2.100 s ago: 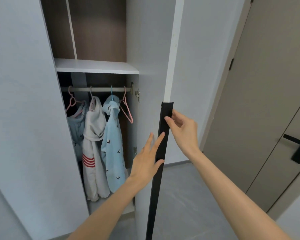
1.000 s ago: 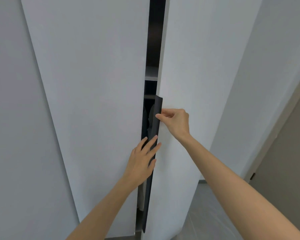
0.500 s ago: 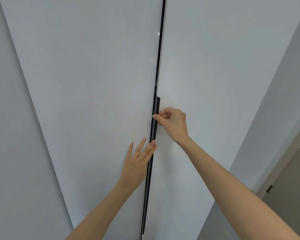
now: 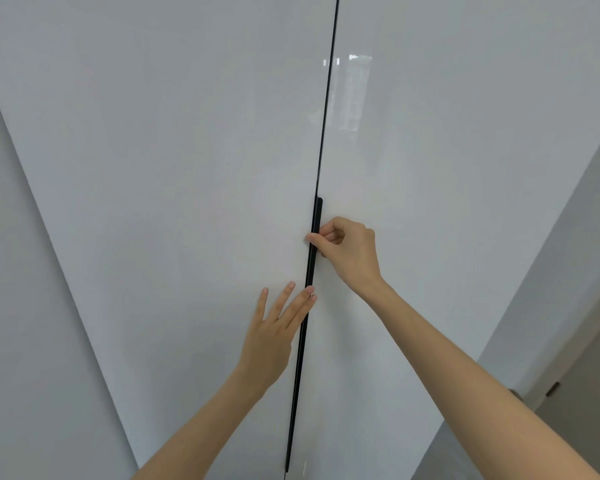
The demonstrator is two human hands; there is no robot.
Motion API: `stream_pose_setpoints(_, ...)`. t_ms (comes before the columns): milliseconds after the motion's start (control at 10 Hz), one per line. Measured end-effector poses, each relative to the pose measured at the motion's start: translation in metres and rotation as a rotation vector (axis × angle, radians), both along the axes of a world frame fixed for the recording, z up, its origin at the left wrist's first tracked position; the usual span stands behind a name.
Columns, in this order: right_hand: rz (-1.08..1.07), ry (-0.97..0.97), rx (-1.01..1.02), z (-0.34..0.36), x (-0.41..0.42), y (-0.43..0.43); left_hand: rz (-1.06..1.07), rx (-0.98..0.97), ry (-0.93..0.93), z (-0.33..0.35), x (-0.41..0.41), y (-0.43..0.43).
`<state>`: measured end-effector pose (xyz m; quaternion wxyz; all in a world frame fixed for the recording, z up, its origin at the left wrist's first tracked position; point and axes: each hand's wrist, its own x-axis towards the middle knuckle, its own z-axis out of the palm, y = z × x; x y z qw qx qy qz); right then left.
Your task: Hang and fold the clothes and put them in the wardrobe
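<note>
— Any writing on the doors (image 4: 187, 168)?
— None; both panels are plain and glossy
— The black handle (image 4: 314, 244)?
— No brand, no number, no sign that can be read
— Anything else with lettering?
— Nothing legible anywhere in view

Two glossy, plain pale grey-white wardrobe doors (image 4: 187, 168) meet at a thin black seam. A long matte black handle strip (image 4: 309, 289) runs down it. The wall (image 4: 568, 237) at right is light grey; a beige-grey door (image 4: 589, 393) shows at far right.
</note>
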<state>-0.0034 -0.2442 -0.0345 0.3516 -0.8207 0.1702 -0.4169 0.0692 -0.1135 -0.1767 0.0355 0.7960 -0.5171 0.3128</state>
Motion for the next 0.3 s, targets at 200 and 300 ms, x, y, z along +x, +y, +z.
stream_pose_setpoints(200, -0.023, 0.042, -0.029, -0.002, -0.003, 0.01, 0.003, 0.09, 0.085, 0.019, -0.013, 0.012)
stream_pose_setpoints(300, 0.068, 0.104, 0.054, -0.008, -0.019, 0.019, -0.038, 0.221, 0.228, 0.023, -0.017, 0.03)
